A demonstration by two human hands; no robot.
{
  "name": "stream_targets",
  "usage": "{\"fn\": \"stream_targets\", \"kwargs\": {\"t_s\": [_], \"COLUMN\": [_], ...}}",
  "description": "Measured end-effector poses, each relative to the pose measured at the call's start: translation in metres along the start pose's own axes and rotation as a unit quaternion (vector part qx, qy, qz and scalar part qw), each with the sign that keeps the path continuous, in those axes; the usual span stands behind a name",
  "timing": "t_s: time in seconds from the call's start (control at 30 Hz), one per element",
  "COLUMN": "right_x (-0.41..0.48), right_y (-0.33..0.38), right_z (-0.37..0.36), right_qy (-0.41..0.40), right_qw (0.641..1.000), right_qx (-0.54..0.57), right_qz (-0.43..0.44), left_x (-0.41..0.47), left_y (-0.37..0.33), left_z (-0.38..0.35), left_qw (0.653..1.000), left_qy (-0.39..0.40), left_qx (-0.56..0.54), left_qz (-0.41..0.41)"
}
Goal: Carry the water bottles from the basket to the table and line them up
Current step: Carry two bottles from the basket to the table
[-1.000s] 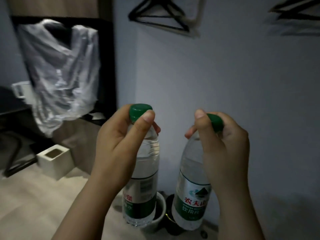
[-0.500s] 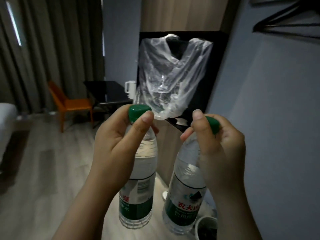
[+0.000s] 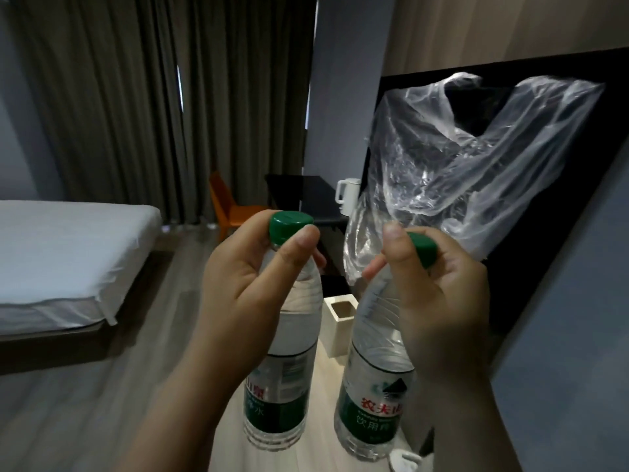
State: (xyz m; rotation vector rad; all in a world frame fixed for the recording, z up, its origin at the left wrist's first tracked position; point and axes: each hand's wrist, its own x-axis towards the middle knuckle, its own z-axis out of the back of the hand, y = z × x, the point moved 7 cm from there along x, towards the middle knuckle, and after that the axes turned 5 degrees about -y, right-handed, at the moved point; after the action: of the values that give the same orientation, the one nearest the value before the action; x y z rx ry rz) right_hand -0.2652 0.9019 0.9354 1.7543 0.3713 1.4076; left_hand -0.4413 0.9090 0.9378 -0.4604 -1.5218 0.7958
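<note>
Up at chest height, left hand (image 3: 252,287) grips one water bottle (image 3: 289,349) by the neck, right hand (image 3: 439,301) likewise clutching the second bottle (image 3: 374,379).

The room ahead of me is dim. Dark curtains (image 3: 153,97) cover the far side, with slivers of daylight at their gaps. A white-sheeted bed (image 3: 61,253) sits to my left on the wood floor (image 3: 85,403). An orange chair (image 3: 231,209) stands by the curtains, a white kettle (image 3: 349,195) right of it. A clear bag (image 3: 476,165) hangs against a black panel (image 3: 561,233).
</note>
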Motion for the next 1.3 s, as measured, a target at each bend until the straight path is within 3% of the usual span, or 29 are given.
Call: {"fn": "stream_targets", "kwargs": {"t_s": [0.37, 0.93, 1.3], "right_x": [0.09, 0.24, 0.356], "right_y": [-0.098, -0.223, -0.34], "right_z": [-0.092, -0.33, -0.446], "right_qy": [0.063, 0.069, 0.074], "right_qw": [0.998, 0.997, 0.996], "right_qx": [0.01, 0.019, 0.048], "right_qz": [0.002, 0.002, -0.014], "left_x": [0.088, 0.309, 0.448], "left_y": [0.114, 0.324, 0.461], "left_z": [-0.001, 0.071, 0.061], "left_qw": [0.997, 0.996, 0.997], "left_qy": [-0.042, -0.032, -0.03], "left_qx": [0.049, 0.072, 0.071], "left_qz": [0.034, 0.035, 0.02]}}
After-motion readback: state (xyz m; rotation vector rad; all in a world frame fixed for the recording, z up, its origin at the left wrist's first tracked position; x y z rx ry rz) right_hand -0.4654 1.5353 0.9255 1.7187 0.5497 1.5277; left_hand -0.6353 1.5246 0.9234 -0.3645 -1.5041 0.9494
